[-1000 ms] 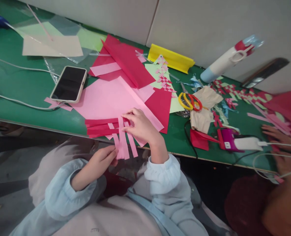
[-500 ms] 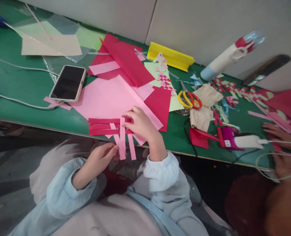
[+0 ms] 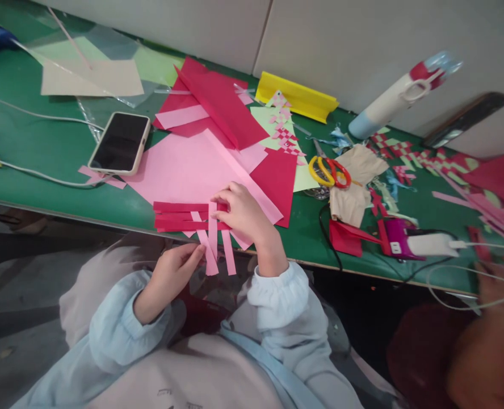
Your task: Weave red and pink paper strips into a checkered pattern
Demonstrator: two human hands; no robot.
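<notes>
Several red paper strips (image 3: 171,216) lie side by side along the table's front edge. Narrow pink paper strips (image 3: 227,253) cross them, woven over and under, their ends hanging past the edge. My right hand (image 3: 246,213) rests on the right end of the weave, thumb and forefinger closed on an upright pink strip (image 3: 212,234). Below the edge, my left hand (image 3: 176,271) is closed, its thumb and fingertips pinching the side of a slanted pink strip (image 3: 206,250). Under the weave lies a large pink sheet (image 3: 171,170).
A phone (image 3: 120,143) with a white cable lies left. Behind are red sheets (image 3: 226,108) and a yellow folded piece (image 3: 297,97). Scissors (image 3: 328,171), a cloth glove (image 3: 356,182), a bottle (image 3: 397,99) and a purple charger (image 3: 400,238) stand right, near a co-worker's hand (image 3: 496,284).
My left hand has shifted slightly up and right along the slanted strip. My right hand stays in place. The co-worker's hand has moved back from the pink and red paper at right.
</notes>
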